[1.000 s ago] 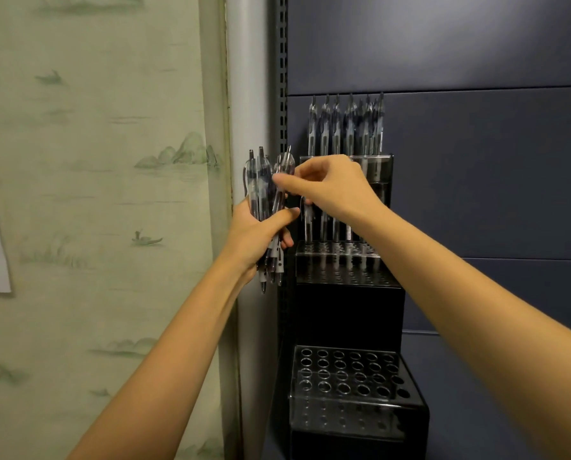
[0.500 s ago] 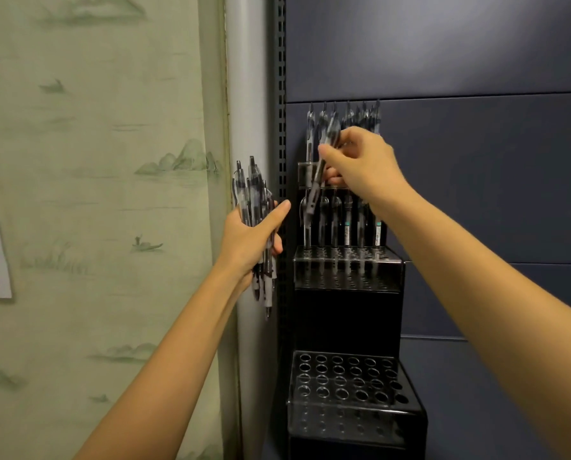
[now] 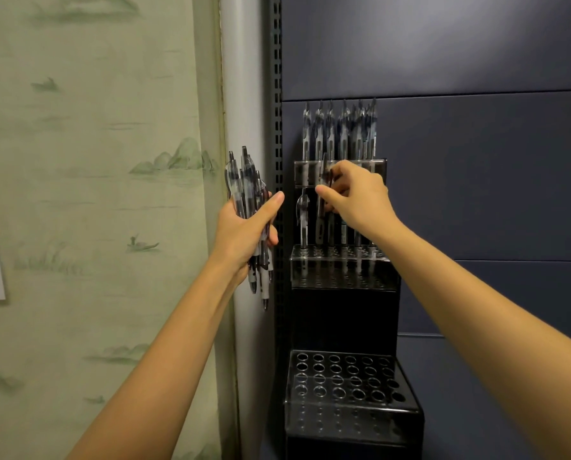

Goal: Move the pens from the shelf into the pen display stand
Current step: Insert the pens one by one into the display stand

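Two bare hands are working at a black tiered pen display stand (image 3: 343, 320) set against a dark blue panel (image 3: 493, 177). Starting from the left, beside pale green landscape wallpaper (image 3: 94, 194), the left hand (image 3: 244, 234) is gripping a bundle of pens (image 3: 246, 190), fingers curled round the clear barrels, thumb stretching up alongside, tips pointing down. To its right, the right hand (image 3: 357, 200) is pinching a single pen (image 3: 320, 224) between thumb and fingers, holding it roughly upright over the middle tier (image 3: 340, 257), just beside pens already standing there. Whether its tip is entering a hole is hard to tell. Above, a row of pens (image 3: 340, 137) is filling the top tier; the bottom tier (image 3: 343, 376) is showing only empty holes. Likely risks: the tip missing its hole and skidding across the plate, knuckles knocking neighbouring pens askew, or the left-hand bundle slipping, since some are hanging low past the palm
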Tool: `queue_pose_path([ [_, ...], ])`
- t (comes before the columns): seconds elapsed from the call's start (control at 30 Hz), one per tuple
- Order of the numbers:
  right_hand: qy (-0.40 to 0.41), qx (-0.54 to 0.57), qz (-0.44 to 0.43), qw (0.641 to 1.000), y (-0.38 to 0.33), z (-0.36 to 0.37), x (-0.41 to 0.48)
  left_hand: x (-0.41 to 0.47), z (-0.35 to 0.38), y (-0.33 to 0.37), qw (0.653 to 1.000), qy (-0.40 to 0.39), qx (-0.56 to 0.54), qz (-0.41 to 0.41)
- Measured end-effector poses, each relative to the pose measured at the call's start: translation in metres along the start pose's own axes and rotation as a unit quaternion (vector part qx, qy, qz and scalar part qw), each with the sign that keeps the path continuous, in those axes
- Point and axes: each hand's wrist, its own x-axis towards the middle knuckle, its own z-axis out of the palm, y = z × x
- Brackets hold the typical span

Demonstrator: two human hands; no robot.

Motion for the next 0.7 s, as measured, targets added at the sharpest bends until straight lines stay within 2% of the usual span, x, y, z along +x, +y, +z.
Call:
queue_pose_path([
  [0.2, -0.02, -0.019, 0.013, 1.0, 0.0, 0.006, -0.001, -0.001, 0.0, 0.002, 1.0, -0.002, -0.004, 0.005],
  [0.33, -0.072, -0.047, 0.031, 0.996, 0.001, 0.011, -0.003, -0.001, 0.001, 0.002, 1.0, -0.001, -0.004, 0.012],
  [0.7, -0.079, -0.065, 0.053, 0.993, 0.008, 0.016, -0.014, -0.005, 0.007, 0.005, 1.0, 0.001, -0.004, 0.019],
])
